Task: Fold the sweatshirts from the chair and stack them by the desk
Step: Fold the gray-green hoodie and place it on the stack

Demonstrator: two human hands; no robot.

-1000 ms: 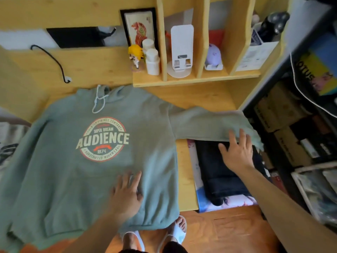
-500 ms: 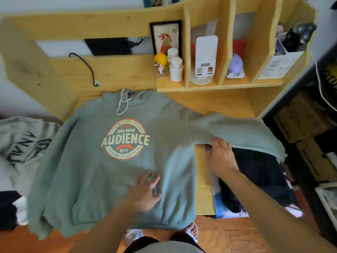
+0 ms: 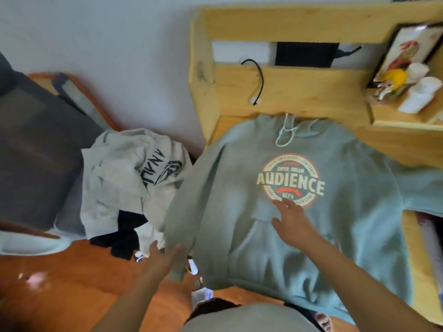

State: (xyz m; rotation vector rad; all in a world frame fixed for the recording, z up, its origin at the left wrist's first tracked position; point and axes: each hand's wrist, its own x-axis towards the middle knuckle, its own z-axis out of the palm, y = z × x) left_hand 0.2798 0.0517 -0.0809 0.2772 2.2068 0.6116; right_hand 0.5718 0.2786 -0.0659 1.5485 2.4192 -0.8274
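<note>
A sage-green hoodie [image 3: 323, 236] printed "AUDIENCE" lies face up on the wooden desk [image 3: 311, 97]. Its left sleeve [image 3: 179, 212] hangs off the desk's left edge. My left hand [image 3: 165, 257] is at the lower end of that sleeve with fingers spread against the fabric; blur hides any grip. My right hand [image 3: 292, 221] lies flat on the hoodie's front, just below the logo, above the pouch pocket. A crumpled beige sweatshirt [image 3: 129, 178] with black print sits on the chair to the left, with a black garment [image 3: 127, 233] under it.
A dark grey padded seat [image 3: 36, 152] fills the far left. On the desk's back right stand a shelf with white bottles [image 3: 422, 92], a yellow figurine and a framed picture [image 3: 407, 49]. A black cable [image 3: 260, 80] hangs on the back panel. Orange wooden floor [image 3: 72, 283] lies below.
The view swung left. My left hand left the hoodie's hem and reached the hanging left sleeve. My right hand left the right sleeve and now lies on the hoodie's front.
</note>
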